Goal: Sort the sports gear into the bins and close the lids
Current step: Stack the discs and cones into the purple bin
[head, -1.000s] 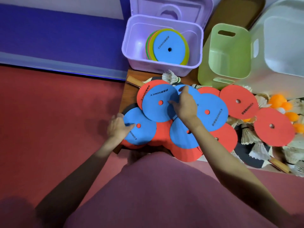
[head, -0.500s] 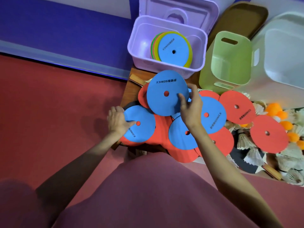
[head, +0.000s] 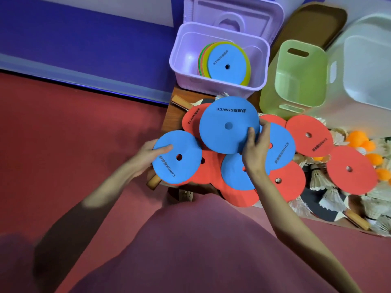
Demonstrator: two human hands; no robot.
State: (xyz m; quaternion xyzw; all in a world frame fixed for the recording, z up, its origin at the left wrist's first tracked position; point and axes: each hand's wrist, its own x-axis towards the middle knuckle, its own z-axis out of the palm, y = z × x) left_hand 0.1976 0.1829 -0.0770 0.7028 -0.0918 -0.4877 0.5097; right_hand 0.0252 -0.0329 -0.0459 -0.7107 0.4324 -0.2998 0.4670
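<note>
the right hand (head: 255, 153) is pinching the near right edge of a blue disc (head: 227, 123), thumb lying on its top face and the other fingers (head: 265, 129) curling round the rim behind it; the disc is being held tilted above the heap, just in front of the purple bin (head: 179, 68). the left hand (head: 148, 154) is gripping a second blue disc (head: 176, 158) at its left rim, thumb stretching flat across the top face and the remaining fingers hiding underneath, so how tightly they are curling cannot be told.

under and around both discs, more blue and red discs (head: 309, 132) are lying overlapped on the wooden tabletop (head: 169, 115). to the right, white shuttlecocks (head: 317, 176) and orange balls (head: 355, 137) are sitting among the discs, and a paddle handle (head: 179, 101) is poking out at the far left of the heap.

the purple bin is standing open with a stack of discs (head: 227, 64) inside, a blue one on top; its lid (head: 230, 13) is leaning behind it. a green bin (head: 296, 79) and a white bin (head: 368, 68) are standing to its right, near a brown lid (head: 313, 22).
</note>
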